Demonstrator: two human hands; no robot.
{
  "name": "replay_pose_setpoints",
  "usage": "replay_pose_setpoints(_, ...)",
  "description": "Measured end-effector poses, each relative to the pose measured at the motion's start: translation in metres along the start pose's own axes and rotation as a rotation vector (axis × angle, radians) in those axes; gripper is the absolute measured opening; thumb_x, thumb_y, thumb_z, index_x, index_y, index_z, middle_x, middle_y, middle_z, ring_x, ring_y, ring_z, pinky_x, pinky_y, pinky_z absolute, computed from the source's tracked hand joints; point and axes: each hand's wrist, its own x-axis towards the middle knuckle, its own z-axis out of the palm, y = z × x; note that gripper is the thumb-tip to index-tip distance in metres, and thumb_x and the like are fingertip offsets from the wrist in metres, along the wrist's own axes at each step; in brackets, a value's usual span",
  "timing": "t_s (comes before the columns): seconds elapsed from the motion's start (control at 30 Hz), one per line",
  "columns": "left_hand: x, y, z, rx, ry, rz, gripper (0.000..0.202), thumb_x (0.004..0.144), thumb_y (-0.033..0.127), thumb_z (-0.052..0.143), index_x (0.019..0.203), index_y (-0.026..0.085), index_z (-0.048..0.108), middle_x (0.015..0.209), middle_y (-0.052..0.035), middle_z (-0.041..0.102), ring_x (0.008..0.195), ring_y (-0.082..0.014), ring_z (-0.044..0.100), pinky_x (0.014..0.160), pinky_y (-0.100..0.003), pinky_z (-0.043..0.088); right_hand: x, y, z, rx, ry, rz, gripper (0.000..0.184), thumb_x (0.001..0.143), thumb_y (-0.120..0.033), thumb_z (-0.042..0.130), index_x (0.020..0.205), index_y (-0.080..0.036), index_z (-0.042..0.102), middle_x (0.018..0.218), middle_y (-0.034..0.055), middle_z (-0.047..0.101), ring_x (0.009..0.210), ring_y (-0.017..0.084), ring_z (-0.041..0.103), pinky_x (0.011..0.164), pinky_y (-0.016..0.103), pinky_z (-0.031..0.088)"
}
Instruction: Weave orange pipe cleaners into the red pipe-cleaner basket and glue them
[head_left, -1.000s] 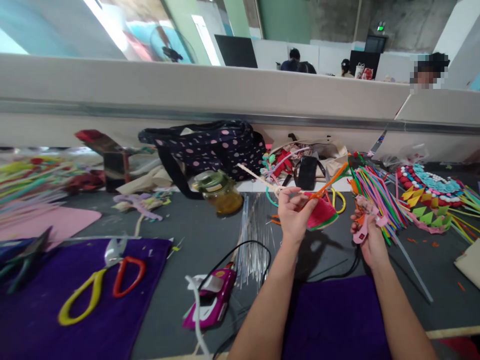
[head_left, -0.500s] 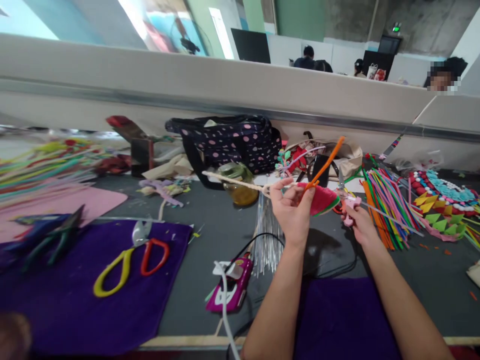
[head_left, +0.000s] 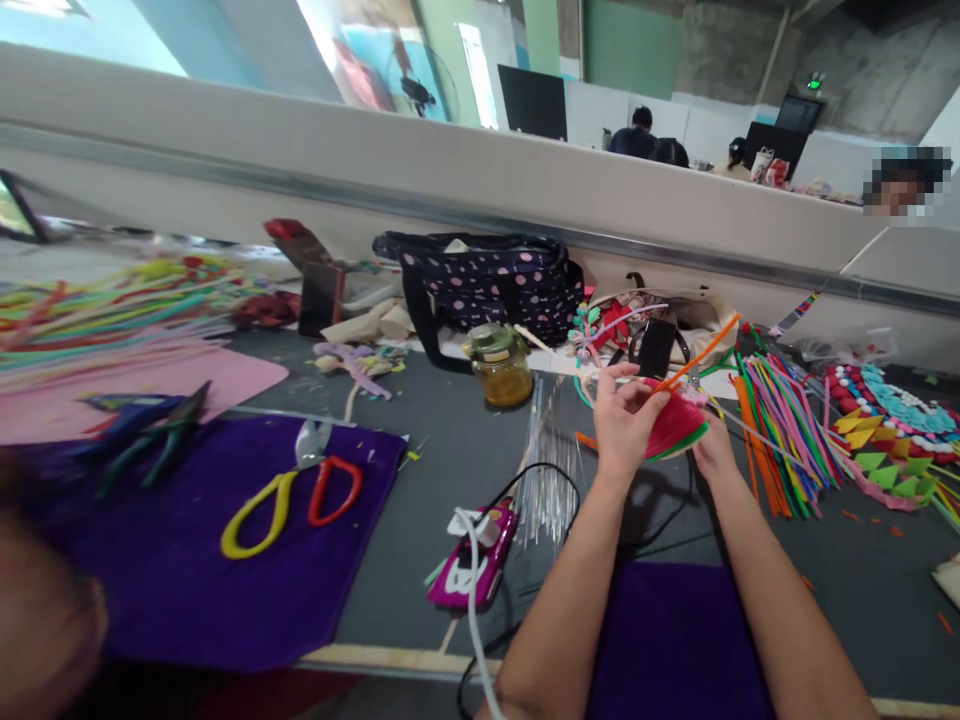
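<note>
My left hand is closed on a red felt watermelon slice with a green rim. It also pinches an orange pipe cleaner that sticks up to the right. My right hand is tucked just behind the slice's right side, its fingers curled and mostly hidden. It grips a pink-handled tool, of which only a small bit shows above the slice. Both hands hover over the grey table.
Yellow and orange scissors lie on a purple cloth. A pink glue gun, clear sticks, a jar, a polka-dot bag and pipe cleaners surround the hands. People sit beyond the partition.
My right hand has moved left with the pink tool, up against the watermelon slice. My left hand has lowered the slice a little. The view has shifted left.
</note>
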Motion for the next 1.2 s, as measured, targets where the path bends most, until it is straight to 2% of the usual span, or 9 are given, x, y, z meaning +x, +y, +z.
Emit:
replay_pose_setpoints(0.1,0.000,-0.003,0.004,-0.026,-0.048,-0.025,0.045,0.065,0.022,0.077,0.099,0.020,0.048,0.065,0.0048,0.063,0.065,-0.0126,0.064,0.063,-0.023,0.046,-0.024,-0.022,-0.012,-0.161,0.002,-0.108,0.041,0.060,-0.036,0.077,0.094,-0.015,0.068,0.096,0.0078,0.072,0.094,0.022,0.065,0.087,0.037,0.050)
replay_pose_setpoints(0.2,-0.002,-0.003,0.009,-0.046,-0.078,-0.051,0.046,0.064,0.022,0.077,0.100,0.020,0.048,0.064,0.0054,0.063,0.064,-0.0122,0.063,0.064,-0.023,0.046,-0.051,-0.052,-0.017,-0.283,0.152,-0.343,0.042,0.073,-0.045,0.068,0.104,-0.016,0.065,0.107,0.0087,0.069,0.099,0.021,0.063,0.090,0.038,0.048)
replay_pose_setpoints(0.3,-0.007,-0.004,0.016,-0.074,-0.114,-0.081,0.048,0.063,0.024,0.079,0.099,0.020,0.048,0.064,0.0058,0.062,0.061,-0.0111,0.061,0.063,-0.022,0.045,-0.073,-0.080,-0.013,-0.375,0.032,-0.458,0.038,0.082,-0.045,0.061,0.110,-0.019,0.063,0.109,0.0083,0.068,0.093,0.020,0.066,0.087,0.038,0.049)
replay_pose_setpoints(0.4,-0.011,-0.006,0.024,-0.080,-0.150,-0.104,0.048,0.063,0.026,0.079,0.099,0.020,0.048,0.064,0.0052,0.063,0.060,-0.0110,0.060,0.062,-0.022,0.044,-0.084,-0.095,-0.007,-0.538,-0.076,-0.522,0.037,0.079,-0.042,0.067,0.108,-0.020,0.066,0.109,0.0084,0.068,0.097,0.021,0.064,0.090,0.038,0.049)
replay_pose_setpoints(0.47,-0.013,-0.007,0.028,-0.067,-0.171,-0.111,0.049,0.064,0.026,0.079,0.102,0.019,0.048,0.066,0.0041,0.063,0.061,-0.0114,0.060,0.064,-0.023,0.044,-0.085,-0.097,-0.005,-0.593,-0.077,-0.555,0.034,0.077,-0.041,0.068,0.103,-0.019,0.068,0.105,0.0078,0.069,0.096,0.022,0.063,0.090,0.038,0.048)
replay_pose_setpoints(0.63,-0.011,-0.014,0.030,0.071,-0.307,-0.119,0.046,0.068,0.021,0.075,0.108,0.019,0.052,0.074,0.0023,0.064,0.073,-0.0138,0.062,0.073,-0.025,0.045,-0.078,-0.083,-0.010,-0.444,0.047,-0.431,0.030,0.076,-0.042,0.068,0.094,-0.017,0.070,0.092,0.0057,0.071,0.084,0.020,0.063,0.082,0.036,0.049)
replay_pose_setpoints(0.77,-0.009,-0.021,0.030,0.208,-0.378,-0.112,0.044,0.070,0.019,0.072,0.110,0.019,0.054,0.071,0.0039,0.063,0.071,-0.0129,0.060,0.073,-0.025,0.044,-0.071,-0.072,-0.018,-0.325,0.083,-0.365,0.034,0.072,-0.042,0.072,0.093,-0.015,0.070,0.088,0.0060,0.070,0.081,0.019,0.062,0.079,0.035,0.049)
replay_pose_setpoints(1.0,-0.012,-0.028,0.036,0.123,-0.378,-0.190,0.047,0.068,0.018,0.073,0.111,0.016,0.052,0.066,0.0033,0.062,0.065,-0.0112,0.060,0.069,-0.023,0.044,-0.074,-0.065,-0.029,-0.289,0.090,-0.323,0.036,0.069,-0.043,0.073,0.091,-0.015,0.068,0.089,0.0051,0.068,0.082,0.018,0.061,0.080,0.034,0.048)
replay_pose_setpoints(1.2,-0.017,-0.030,0.042,0.118,-0.412,-0.213,0.051,0.068,0.018,0.072,0.113,0.016,0.050,0.062,0.0046,0.062,0.060,-0.0108,0.058,0.064,-0.022,0.042,-0.074,-0.080,-0.030,-0.250,0.043,-0.314,0.035,0.070,-0.045,0.072,0.091,-0.018,0.066,0.088,0.0022,0.067,0.081,0.016,0.061,0.078,0.031,0.047)
